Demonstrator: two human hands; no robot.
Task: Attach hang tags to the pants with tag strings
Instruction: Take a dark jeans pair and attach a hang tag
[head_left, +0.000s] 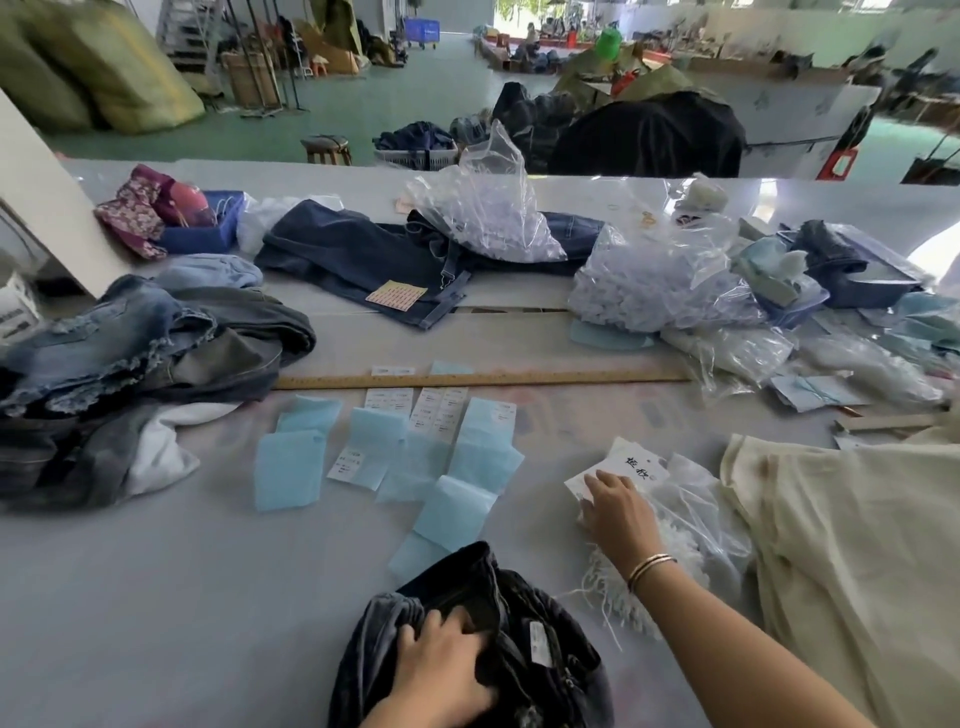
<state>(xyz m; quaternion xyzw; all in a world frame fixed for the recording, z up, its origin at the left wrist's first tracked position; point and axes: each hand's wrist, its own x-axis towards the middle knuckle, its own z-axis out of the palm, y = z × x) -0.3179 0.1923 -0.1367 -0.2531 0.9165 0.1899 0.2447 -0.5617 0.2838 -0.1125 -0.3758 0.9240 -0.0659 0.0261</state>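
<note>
dark pants (519, 639) bunched at near edge; white hang tags (631, 467) and tag strings (623, 597) right

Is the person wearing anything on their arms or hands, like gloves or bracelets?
No gloves and no sleeves show: both forearms are bare. The right hand has thin gold-coloured bangles around its wrist. The left hand shows nothing worn; I can't make out any rings.

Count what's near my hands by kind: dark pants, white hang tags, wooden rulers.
Dark pants: 1, under the left hand
White hang tags: 1, at the right hand
Wooden rulers: 1
Total: 3
</note>
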